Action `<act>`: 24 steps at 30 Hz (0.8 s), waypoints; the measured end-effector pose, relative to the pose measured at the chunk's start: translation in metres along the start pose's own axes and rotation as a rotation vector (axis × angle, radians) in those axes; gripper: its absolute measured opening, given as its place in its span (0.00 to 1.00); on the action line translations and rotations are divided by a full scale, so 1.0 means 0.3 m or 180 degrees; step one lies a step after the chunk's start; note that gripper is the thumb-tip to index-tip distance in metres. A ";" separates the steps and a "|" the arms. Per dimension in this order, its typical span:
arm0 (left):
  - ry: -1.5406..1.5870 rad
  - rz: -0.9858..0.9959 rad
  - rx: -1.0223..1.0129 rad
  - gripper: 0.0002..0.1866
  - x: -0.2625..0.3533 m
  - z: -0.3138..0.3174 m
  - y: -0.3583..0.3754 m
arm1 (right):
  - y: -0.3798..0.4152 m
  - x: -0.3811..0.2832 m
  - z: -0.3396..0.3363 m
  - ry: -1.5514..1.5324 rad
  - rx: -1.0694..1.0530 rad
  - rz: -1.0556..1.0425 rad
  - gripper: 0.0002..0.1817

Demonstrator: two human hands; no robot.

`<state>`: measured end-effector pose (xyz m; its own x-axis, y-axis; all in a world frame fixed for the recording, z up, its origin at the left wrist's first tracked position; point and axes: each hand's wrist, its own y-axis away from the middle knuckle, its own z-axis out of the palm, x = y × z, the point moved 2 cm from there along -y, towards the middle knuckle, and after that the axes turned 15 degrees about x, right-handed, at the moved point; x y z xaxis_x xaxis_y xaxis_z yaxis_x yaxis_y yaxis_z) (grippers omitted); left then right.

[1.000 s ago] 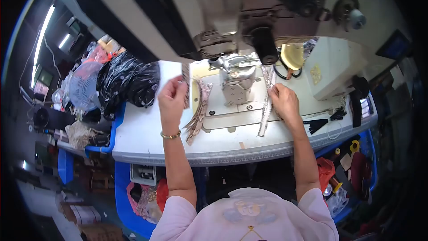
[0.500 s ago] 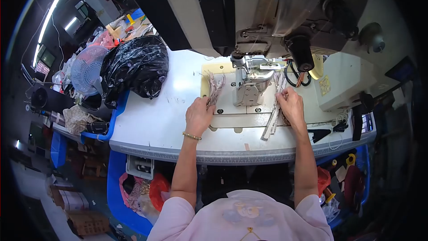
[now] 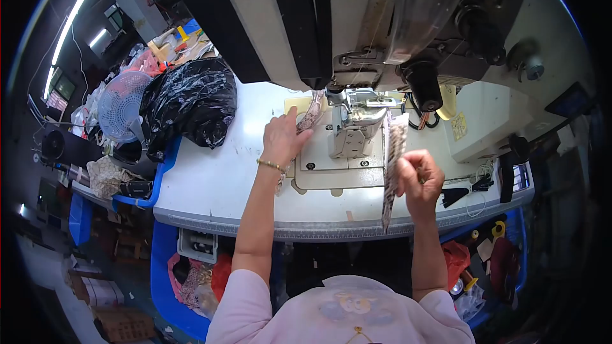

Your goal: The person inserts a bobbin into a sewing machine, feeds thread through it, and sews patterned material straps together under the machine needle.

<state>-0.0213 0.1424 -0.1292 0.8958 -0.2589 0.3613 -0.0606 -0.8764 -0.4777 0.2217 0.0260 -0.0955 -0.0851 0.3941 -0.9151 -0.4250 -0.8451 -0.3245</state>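
Observation:
My right hand (image 3: 421, 181) pinches a strip with a grey-brown snakeskin-like print (image 3: 395, 162), held raised and nearly upright just right of the sewing machine's metal arm (image 3: 352, 134). Left of that arm, my left hand (image 3: 284, 142) rests over a patterned bundle of strips (image 3: 312, 114), its fingers stretched and the thumb apart. The bundle runs up toward the machine's needle area, and a tail of it shows below my wrist. My palm hides the middle of the bundle.
The sewing machine's head (image 3: 376, 19) overhangs the white table (image 3: 210, 185). A black plastic bag (image 3: 191, 105) and a blue perforated basket (image 3: 124, 108) stand on the left. Blue bins (image 3: 167, 280) hang below the table edge. Black cables (image 3: 424, 118) lie behind my right hand.
My right hand has lifted a strip off the table and drawn it toward me. My left hand has shifted slightly left and up, its fingers loosening from the bundle.

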 end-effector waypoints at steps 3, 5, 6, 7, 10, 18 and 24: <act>-0.0815 0.0480 0.1108 0.21 0.112 -0.105 0.078 | 0.024 -0.039 0.060 -0.0061 -0.0455 0.0428 0.06; 0.1739 -0.0685 0.0672 0.19 0.187 -0.143 0.127 | 0.022 -0.038 0.096 0.0222 -0.0479 0.0531 0.07; 0.1736 -0.0675 0.0670 0.19 0.214 -0.152 0.147 | 0.018 -0.026 0.103 0.0215 -0.0599 0.0685 0.08; 0.2513 -0.0802 0.0322 0.18 0.239 -0.152 0.163 | 0.015 -0.024 0.111 0.0206 -0.0594 0.0679 0.08; 0.3142 -0.0789 0.0035 0.17 0.286 -0.153 0.161 | 0.018 -0.022 0.142 -0.0014 -0.0646 0.0966 0.10; 0.3708 -0.1392 -0.0241 0.15 0.336 -0.188 0.100 | -0.035 -0.049 0.154 0.0986 -0.0334 -0.1611 0.13; 0.3684 -0.1451 -0.0345 0.15 0.320 -0.175 0.083 | -0.074 -0.026 0.182 0.1097 -0.0429 -0.2074 0.18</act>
<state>0.0400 0.0744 -0.0645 -0.0651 -0.0799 0.9947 0.0679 -0.9948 -0.0754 0.1826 0.0614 -0.0682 0.4426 0.7133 -0.5435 -0.1766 -0.5248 -0.8327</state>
